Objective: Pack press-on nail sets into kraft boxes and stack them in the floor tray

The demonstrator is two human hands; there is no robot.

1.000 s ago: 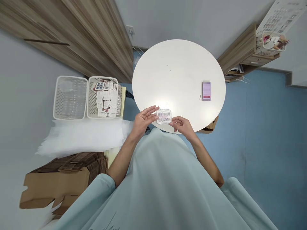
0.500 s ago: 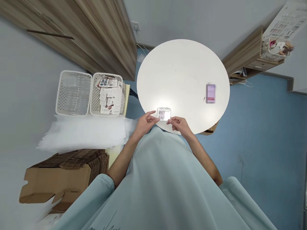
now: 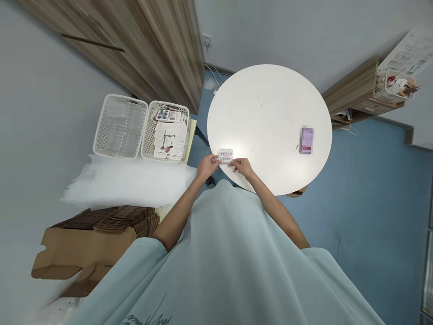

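Note:
A small clear plastic case (image 3: 225,155) with rows of small dark and pale shapes lies at the near left edge of the round white table (image 3: 267,117). My left hand (image 3: 207,167) has its fingers closed on the case's left edge. On the lower right corner, my right hand (image 3: 242,167) pinches the case between thumb and fingers. Whether the case rests on the table or is held just above it I cannot tell. The fingertips hide its lower corners.
To the left stand a white basket (image 3: 97,135) of clear plastic cases and another basket (image 3: 145,143) of printed cards. Below them lie white translucent sheets (image 3: 125,183) and stacked brown cardboard boxes (image 3: 84,248). A blurred purple phone-like object (image 3: 306,140) lies at the table's right.
The view has shifted, so the table and baskets sit further right. Between my hands, the case now shows rows of small shapes rather than a glared, partly blank face.

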